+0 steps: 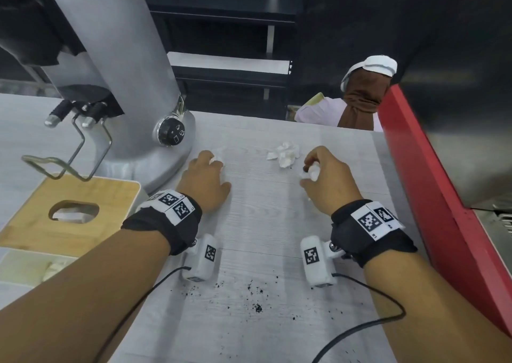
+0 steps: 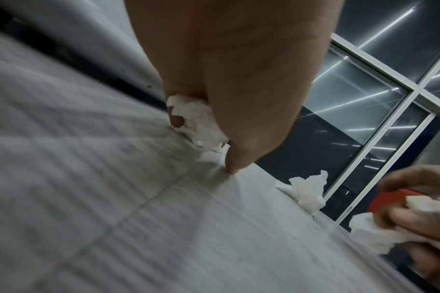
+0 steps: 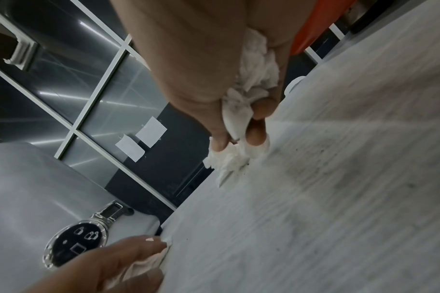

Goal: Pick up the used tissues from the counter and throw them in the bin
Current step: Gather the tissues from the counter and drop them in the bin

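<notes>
Three crumpled white tissues show on the pale wood-grain counter [image 1: 263,224]. My left hand [image 1: 213,168] lies low on the counter beside the grey machine, its fingers curled round one tissue [image 2: 199,123]. My right hand [image 1: 309,170] grips a second tissue [image 3: 254,75] bunched in its palm, fingertips down at the counter. The third tissue [image 1: 285,152] lies loose between the hands, just beyond the right fingertips, and it also shows in the left wrist view as a loose tissue [image 2: 306,190]. No bin is in view.
A large grey machine [image 1: 124,58] with a black dial [image 1: 171,135] stands at the left, and a wooden-lidded tissue box [image 1: 69,210] sits before it. A red-edged appliance [image 1: 432,182] borders the right. Dark crumbs [image 1: 255,304] dot the near counter. A person [image 1: 360,99] is beyond the far edge.
</notes>
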Demonstrator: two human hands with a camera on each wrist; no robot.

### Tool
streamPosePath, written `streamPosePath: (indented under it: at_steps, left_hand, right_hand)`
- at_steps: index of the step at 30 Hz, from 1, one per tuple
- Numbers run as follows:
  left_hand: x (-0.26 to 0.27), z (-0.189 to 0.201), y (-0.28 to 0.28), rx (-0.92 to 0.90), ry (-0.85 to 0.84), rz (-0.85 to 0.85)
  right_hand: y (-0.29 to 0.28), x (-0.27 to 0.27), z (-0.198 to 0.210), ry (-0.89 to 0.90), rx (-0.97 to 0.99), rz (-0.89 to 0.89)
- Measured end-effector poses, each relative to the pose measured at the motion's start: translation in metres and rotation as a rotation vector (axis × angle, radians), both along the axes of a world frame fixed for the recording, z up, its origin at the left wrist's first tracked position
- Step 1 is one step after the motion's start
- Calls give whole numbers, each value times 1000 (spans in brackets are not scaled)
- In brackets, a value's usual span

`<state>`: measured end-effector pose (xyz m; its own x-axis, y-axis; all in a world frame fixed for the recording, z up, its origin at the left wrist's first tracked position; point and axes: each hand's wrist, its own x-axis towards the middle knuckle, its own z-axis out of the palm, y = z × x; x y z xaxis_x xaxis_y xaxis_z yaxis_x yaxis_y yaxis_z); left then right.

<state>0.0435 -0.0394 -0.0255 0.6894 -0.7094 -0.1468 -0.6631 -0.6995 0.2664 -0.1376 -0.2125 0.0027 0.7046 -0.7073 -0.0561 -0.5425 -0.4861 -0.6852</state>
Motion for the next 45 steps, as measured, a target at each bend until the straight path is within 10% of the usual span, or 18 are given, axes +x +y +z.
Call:
streamPosePath:
  at_steps: [21,32,45]
  left_hand:
    - [-23,29,26,-488,180,127]
    - [-94,74,40,-679,374,-115]
    - [-259,76,45,-587,635,-623]
  right_hand:
    - [-9,67,-10,422,-143,183]
    - [69,-76,45,-199,101,-13]
    - [178,-274,40,-411,-27,-481]
